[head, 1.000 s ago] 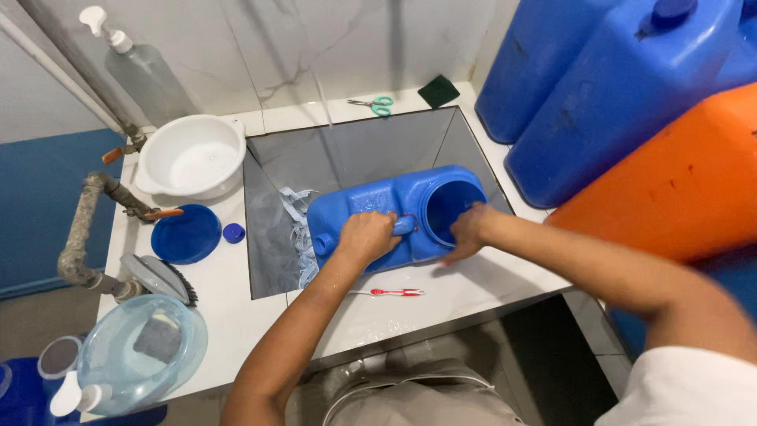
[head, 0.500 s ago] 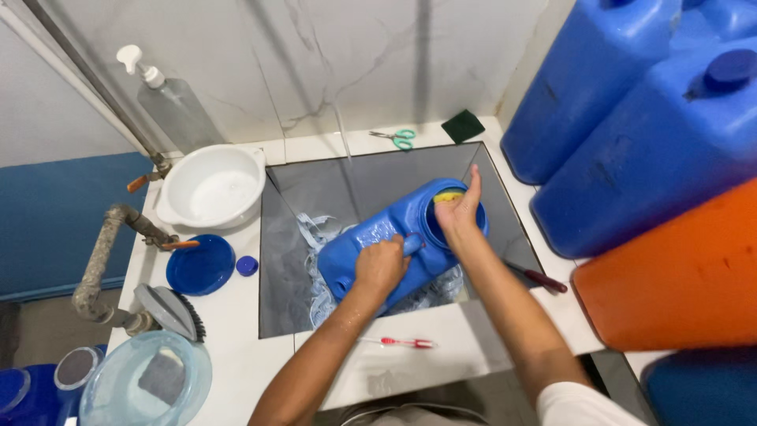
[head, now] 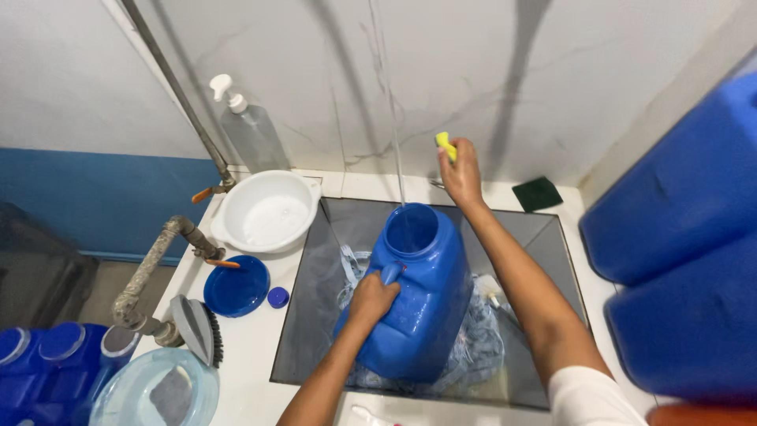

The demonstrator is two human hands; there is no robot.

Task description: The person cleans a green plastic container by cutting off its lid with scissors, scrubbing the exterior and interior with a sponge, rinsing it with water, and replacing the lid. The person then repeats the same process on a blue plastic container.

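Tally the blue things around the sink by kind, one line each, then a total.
Blue jerrycan in the sink, gripped by the left hand: 1
Large blue containers at right: 2
Blue lid: 1
Small blue cap: 1
Blue containers at bottom left: 1 cluster, number unclear
Total: 6

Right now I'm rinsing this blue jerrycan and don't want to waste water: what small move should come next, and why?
Probably steady the blue jerrycan with the left hand, keeping its mouth under the water stream. The stream falls into the open mouth, the can stands tilted in the sink, and the right hand is lifted away holding a yellow sponge.
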